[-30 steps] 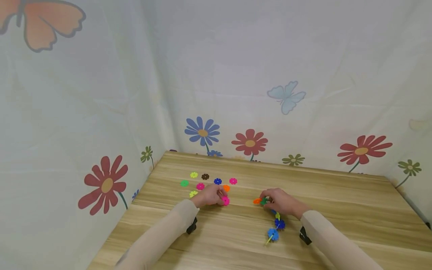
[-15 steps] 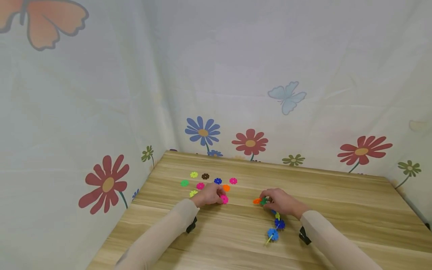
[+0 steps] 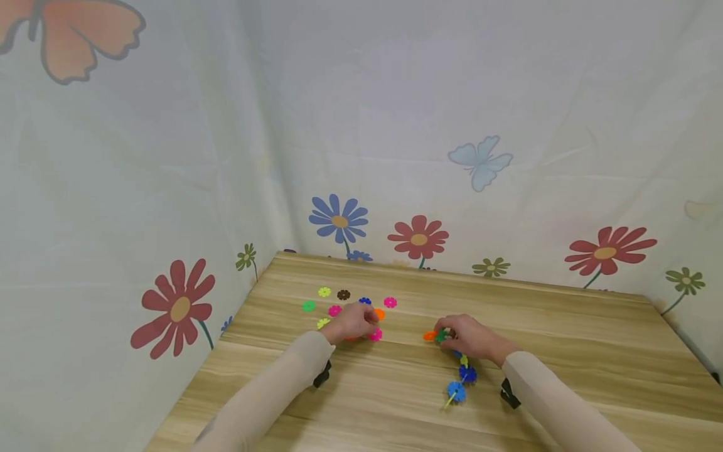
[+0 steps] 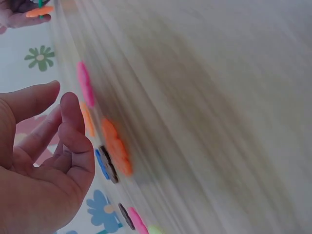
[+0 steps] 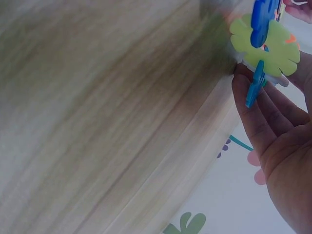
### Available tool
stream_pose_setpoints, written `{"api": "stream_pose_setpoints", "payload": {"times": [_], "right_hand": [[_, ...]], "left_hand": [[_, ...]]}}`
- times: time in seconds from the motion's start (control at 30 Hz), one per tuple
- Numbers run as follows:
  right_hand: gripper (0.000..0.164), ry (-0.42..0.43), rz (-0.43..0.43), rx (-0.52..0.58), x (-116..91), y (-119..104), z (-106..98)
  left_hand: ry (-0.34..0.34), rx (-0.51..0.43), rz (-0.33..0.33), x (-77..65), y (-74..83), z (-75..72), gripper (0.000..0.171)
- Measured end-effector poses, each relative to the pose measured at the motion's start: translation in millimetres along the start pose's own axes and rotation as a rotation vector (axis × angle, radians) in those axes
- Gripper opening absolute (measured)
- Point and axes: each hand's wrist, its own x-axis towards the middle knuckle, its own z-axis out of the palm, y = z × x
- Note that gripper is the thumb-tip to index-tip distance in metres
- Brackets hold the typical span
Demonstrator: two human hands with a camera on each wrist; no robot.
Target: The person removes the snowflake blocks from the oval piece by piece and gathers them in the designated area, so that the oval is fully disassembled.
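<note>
My left hand (image 3: 356, 320) hovers low over loose notched plastic snowflake discs, its fingers loosely bent with nothing between thumb and forefinger in the left wrist view. A pink snowflake disc (image 4: 85, 84) lies on the table just beyond the fingertips. Beside the hand is an orange snowflake disc (image 4: 117, 147). My right hand (image 3: 477, 339) grips a chain of joined snowflake discs by its upper part, near a green disc (image 3: 442, 336) and an orange end disc (image 3: 430, 336). The chain trails toward me through a dark blue disc (image 3: 467, 375) and a light blue disc (image 3: 456, 392).
More loose discs lie behind and left of my left hand, among them a brown disc (image 3: 343, 295), a light green disc (image 3: 308, 306) and a pink disc (image 3: 390, 302). The wooden table (image 3: 361, 395) ends at a flower-printed curtain (image 3: 384, 125).
My left hand has let go of the pink disc, which now lies on the table, and has shifted slightly. The right hand and the chain have stayed in place.
</note>
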Motion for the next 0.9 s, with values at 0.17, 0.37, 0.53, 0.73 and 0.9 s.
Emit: {"api": "stream_pose_setpoints", "payload": {"times": [0.17, 0.37, 0.53, 0.73, 0.9], "right_hand": [[0.022, -0.003, 0.014, -0.012, 1.0, 0.6, 0.2], [0.021, -0.005, 0.006, -0.004, 1.7, 0.2, 0.4], [0.021, -0.007, 0.035, 0.016, 3.1, 1.8, 1.6], [0.017, -0.003, 0.058, 0.023, 5.2, 3.4, 2.4], [0.015, -0.002, 0.035, 0.016, 5.5, 2.6, 1.9]], "left_hand": [[-0.012, -0.008, 0.034, 3.5, 11.0, 6.2, 0.01], [-0.043, -0.119, -0.004, 7.9, 24.5, 20.4, 0.009], [-0.052, -0.127, 0.008, 11.1, 35.3, 31.3, 0.011], [-0.063, -0.181, 0.036, 14.3, 47.1, 42.5, 0.015], [-0.072, -0.186, 0.047, 16.7, 54.6, 51.5, 0.015]]}}
